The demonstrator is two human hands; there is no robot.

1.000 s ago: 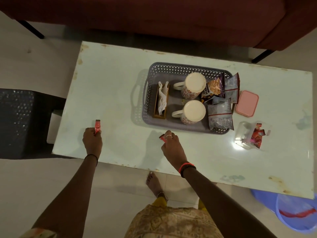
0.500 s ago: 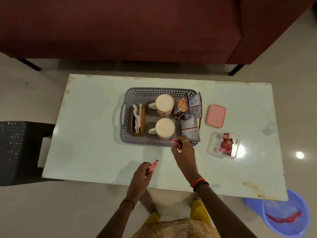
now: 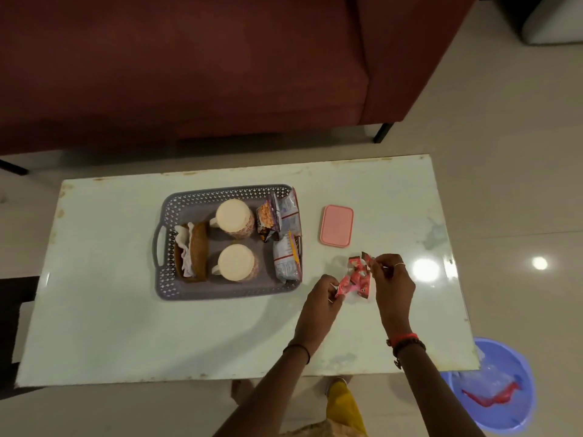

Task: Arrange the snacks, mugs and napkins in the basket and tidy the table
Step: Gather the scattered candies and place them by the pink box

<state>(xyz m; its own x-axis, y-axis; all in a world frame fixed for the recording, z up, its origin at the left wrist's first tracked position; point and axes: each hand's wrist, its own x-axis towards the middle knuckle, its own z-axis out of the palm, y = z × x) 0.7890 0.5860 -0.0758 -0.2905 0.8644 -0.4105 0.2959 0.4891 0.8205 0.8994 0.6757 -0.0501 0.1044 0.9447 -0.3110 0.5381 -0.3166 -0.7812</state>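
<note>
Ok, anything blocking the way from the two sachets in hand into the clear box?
Nothing visible. The left hand and right hand hold red sachets right at the open clear box; the pink lid lies apart on the table.

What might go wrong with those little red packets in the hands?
The left hand and right hand each only pinch a red packet by the pile, so one may slip onto the table. The pink lid lies apart, so it may get forgotten. Snack packets lean on the basket rim and may tip out.
</note>
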